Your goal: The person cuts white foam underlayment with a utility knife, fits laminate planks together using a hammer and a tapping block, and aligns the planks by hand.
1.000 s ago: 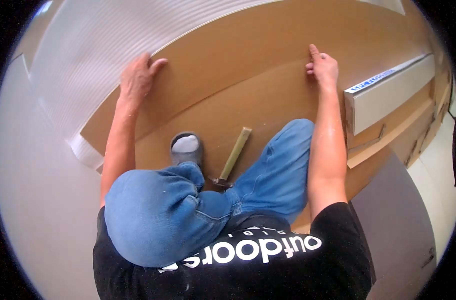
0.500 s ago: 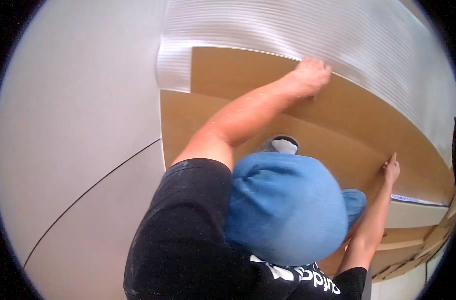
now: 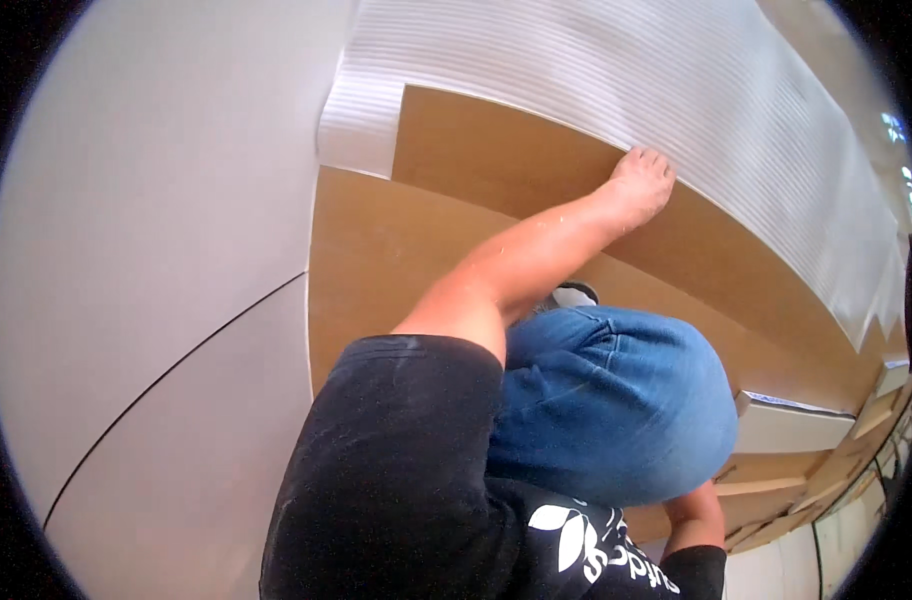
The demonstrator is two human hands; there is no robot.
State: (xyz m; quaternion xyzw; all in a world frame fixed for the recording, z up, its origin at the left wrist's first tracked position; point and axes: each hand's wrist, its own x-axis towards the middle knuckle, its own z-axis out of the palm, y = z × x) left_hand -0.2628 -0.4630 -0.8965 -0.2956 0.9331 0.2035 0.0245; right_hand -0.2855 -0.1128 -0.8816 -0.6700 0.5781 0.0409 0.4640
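A long brown board [image 3: 476,140] stretches across the upper middle, its far edge against a ribbed white foam sheet [image 3: 536,60]. My left hand [image 3: 644,183] is closed at that far edge, fingers curled over it beside the foam. A wider brown board surface [image 3: 376,240] lies on the near side, under my crouching legs. My right forearm [image 3: 698,515] shows at the lower right, but my bent knee in blue jeans hides the hand. What that hand holds or touches cannot be seen.
A large pale grey panel [image 3: 156,200] with a thin dark seam fills the left side. At the right, a white-edged block [image 3: 791,425] and stacked brown pieces [image 3: 776,470] lie near my knee. My shoe [image 3: 574,295] stands on the brown surface.
My right hand has drawn back from the brown board and gone behind my knee. My left hand stays at the far edge. The view has shifted, and my knee sits further right.
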